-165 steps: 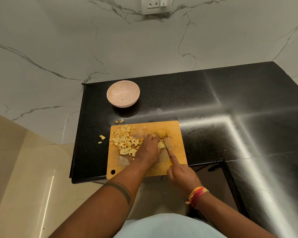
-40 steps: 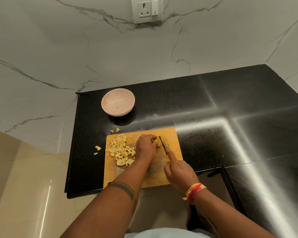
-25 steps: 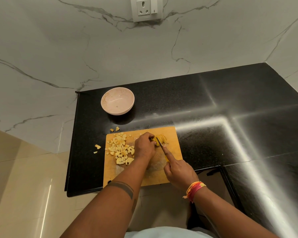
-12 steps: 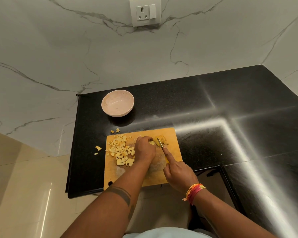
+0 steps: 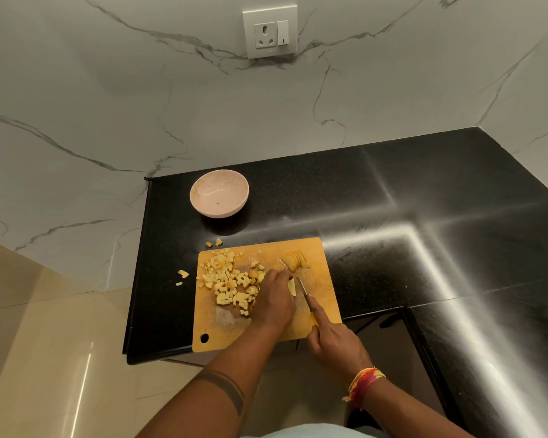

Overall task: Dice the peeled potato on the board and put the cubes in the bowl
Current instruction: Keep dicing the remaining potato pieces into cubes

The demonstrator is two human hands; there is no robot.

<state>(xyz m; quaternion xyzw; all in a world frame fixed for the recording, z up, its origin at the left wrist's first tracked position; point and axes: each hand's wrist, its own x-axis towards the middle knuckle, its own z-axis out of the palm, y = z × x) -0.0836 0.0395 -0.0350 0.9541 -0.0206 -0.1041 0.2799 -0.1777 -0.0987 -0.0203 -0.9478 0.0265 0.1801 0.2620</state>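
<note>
My left hand (image 5: 276,300) lies on the orange cutting board (image 5: 317,254), its fingers (image 5: 277,275) curled down over a small potato piece (image 5: 291,286) and pinning it to the board. The piece shows only as a pale sliver at the right edge of those fingers; the rest is hidden under my hand.

My right hand (image 5: 336,343) grips the knife (image 5: 304,292) by its yellow handle, with the forefinger laid straight along the top. The blade runs up and away from that hand and stands right against the potato piece, just to the right of my left fingers. Whether the edge has entered the piece I cannot tell.

To the left of my left fingers, touching the hand's edge, lies the heap of potato cubes (image 5: 231,284), spread over the left half of the board. Beyond my left fingertips, near the far edge of the board, a small fan of potato slices (image 5: 295,260) lies apart from the blade.

A few stray cubes (image 5: 182,275) lie on the black table (image 5: 424,200), left of the board, and two more just past its far left corner. The pink bowl (image 5: 219,192) stands on the table well beyond my fingers, further back and to the left, with no cubes in it. A band of coloured thread (image 5: 363,382) circles my right wrist.
</note>
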